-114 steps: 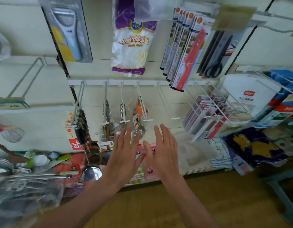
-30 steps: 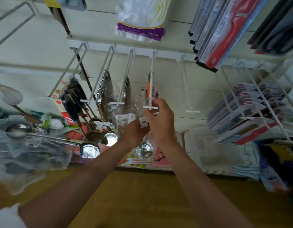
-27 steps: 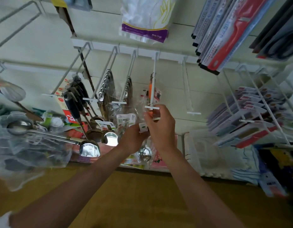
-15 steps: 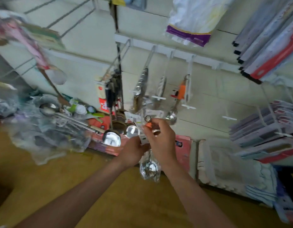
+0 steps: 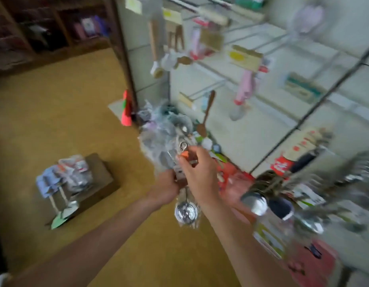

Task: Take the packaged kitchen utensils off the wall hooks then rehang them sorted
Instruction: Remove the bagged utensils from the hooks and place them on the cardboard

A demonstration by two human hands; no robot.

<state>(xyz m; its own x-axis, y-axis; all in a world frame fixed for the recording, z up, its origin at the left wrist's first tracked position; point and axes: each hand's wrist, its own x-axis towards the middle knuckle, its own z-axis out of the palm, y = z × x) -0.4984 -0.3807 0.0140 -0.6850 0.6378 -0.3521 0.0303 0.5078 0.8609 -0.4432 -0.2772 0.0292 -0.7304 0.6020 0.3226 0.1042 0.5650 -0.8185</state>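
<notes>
"Two hands on one packet, is that what you have?"

"Yes. On my feed the right hand (image 5: 201,177) pinches the packaged utensil (image 5: 186,213) high up, fingertips closed on the orange part of its handle, with the metal ring poking out above them. The left hand (image 5: 166,189) is curled round the packet just below, where a card label sits. Part of its fingers are hidden behind the right hand."

"Where is the packet, exactly?"

"Off the wall, in the air in front of me, above the yellow-brown floor (image 5: 55,121). It hangs upright, and the shiny bowl in its clear wrap dangles between my two forearms."

"And the wall?"

"The wall hooks (image 5: 212,85) run up the right side, all badly blurred. A wooden spoon (image 5: 206,114) hangs from one. At the foot of the wall, just behind my hands, lies a heap of clear-wrapped utensils (image 5: 162,131). Ladles (image 5: 255,200) hang close on my right, smeared too much to count."

"Anything on the floor?"

"A cardboard box (image 5: 96,183) to the left, well apart from the hands, with a few wrapped items lying on top of it."
</notes>
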